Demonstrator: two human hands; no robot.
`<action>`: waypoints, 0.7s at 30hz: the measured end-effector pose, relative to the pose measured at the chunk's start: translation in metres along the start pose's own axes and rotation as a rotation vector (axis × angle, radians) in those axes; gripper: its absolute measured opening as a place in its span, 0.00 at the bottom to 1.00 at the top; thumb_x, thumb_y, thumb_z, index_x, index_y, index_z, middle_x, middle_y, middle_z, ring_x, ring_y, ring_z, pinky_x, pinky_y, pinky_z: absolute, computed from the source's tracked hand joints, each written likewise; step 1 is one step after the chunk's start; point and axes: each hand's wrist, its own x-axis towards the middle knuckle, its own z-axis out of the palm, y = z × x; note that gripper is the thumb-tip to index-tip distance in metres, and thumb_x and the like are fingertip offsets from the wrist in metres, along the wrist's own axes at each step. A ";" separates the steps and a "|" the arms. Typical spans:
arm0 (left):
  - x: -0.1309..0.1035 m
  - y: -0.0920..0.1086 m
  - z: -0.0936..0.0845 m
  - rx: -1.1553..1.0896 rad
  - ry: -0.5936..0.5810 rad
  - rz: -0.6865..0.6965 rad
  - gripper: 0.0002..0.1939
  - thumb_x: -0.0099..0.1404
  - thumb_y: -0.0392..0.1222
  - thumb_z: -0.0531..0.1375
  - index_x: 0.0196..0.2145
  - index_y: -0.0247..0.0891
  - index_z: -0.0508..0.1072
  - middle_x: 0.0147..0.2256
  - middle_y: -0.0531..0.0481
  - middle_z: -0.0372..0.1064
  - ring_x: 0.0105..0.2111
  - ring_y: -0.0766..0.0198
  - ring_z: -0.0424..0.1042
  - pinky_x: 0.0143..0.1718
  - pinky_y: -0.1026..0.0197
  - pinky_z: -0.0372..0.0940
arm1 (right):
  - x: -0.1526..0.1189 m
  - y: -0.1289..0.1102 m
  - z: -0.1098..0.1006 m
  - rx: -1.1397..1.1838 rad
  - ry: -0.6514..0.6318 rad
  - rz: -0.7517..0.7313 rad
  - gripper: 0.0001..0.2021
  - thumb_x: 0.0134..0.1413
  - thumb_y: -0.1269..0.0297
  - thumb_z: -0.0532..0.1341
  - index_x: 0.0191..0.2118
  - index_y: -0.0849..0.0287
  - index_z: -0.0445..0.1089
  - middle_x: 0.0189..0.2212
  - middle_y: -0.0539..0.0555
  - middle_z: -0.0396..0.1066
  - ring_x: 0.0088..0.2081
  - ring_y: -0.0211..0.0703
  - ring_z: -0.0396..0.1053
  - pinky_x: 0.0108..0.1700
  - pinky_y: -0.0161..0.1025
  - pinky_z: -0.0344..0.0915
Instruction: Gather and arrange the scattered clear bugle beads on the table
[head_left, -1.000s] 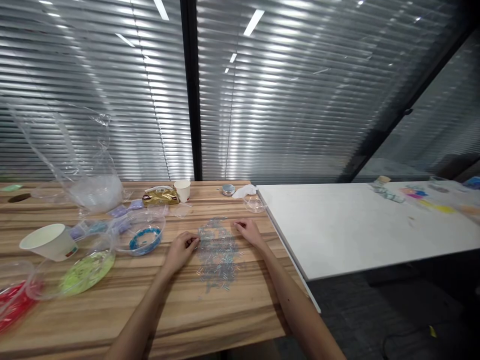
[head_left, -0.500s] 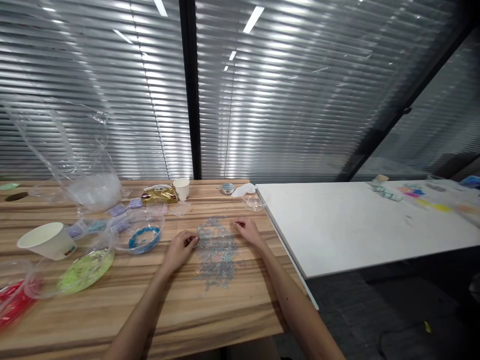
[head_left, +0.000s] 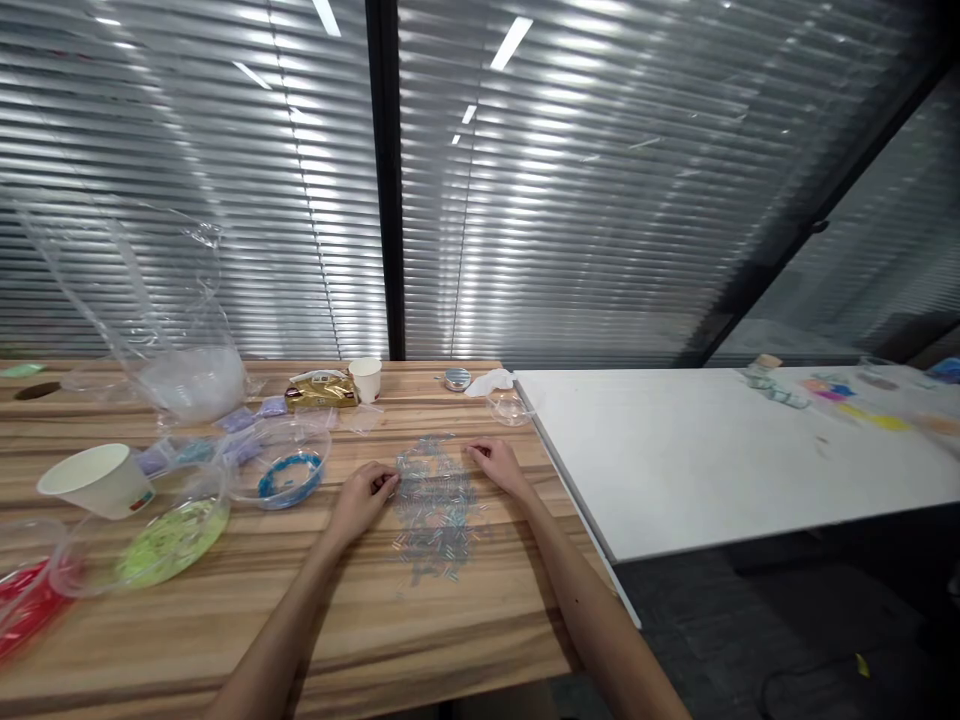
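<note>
Many small, clear, tube-like pieces point(head_left: 436, 510) lie spread in a long patch on the wood-grain table. At the patch's left edge is my left hand point(head_left: 366, 495), its thumb and fingertips pressed together; anything pinched there is too small to make out. My right hand point(head_left: 497, 463) rests by the upper right edge of the patch, fingertips also pinched, and what they hold, if anything, cannot be seen. Left of my left hand stands a clear round bowl point(head_left: 319, 450) with blue pieces inside.
Clear bowls with yellow-green pieces point(head_left: 176, 540) and red pieces point(head_left: 30, 605) sit at the left, near a tilted paper cup point(head_left: 97, 482). Behind are a gold packet point(head_left: 322, 390), an upright paper cup point(head_left: 365, 380) and a large plastic bag point(head_left: 187, 375). A white table point(head_left: 675, 460) adjoins on the right.
The view has shifted very slightly. Both hands keep the same pinched pose at the same spots beside the patch.
</note>
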 end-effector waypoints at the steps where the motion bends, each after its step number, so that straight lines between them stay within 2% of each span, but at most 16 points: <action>1: 0.000 0.000 0.000 0.001 -0.001 -0.001 0.18 0.61 0.52 0.52 0.31 0.37 0.75 0.33 0.44 0.72 0.33 0.56 0.70 0.38 0.57 0.63 | 0.000 0.000 0.000 -0.001 -0.002 0.002 0.11 0.56 0.67 0.56 0.38 0.59 0.76 0.37 0.52 0.74 0.38 0.43 0.70 0.43 0.35 0.64; 21: -0.001 -0.002 0.001 0.000 -0.006 -0.007 0.17 0.61 0.52 0.53 0.32 0.37 0.75 0.33 0.44 0.72 0.35 0.55 0.69 0.39 0.57 0.63 | -0.002 -0.004 -0.002 -0.024 -0.012 0.003 0.11 0.57 0.66 0.56 0.38 0.59 0.76 0.36 0.52 0.74 0.36 0.40 0.70 0.40 0.32 0.62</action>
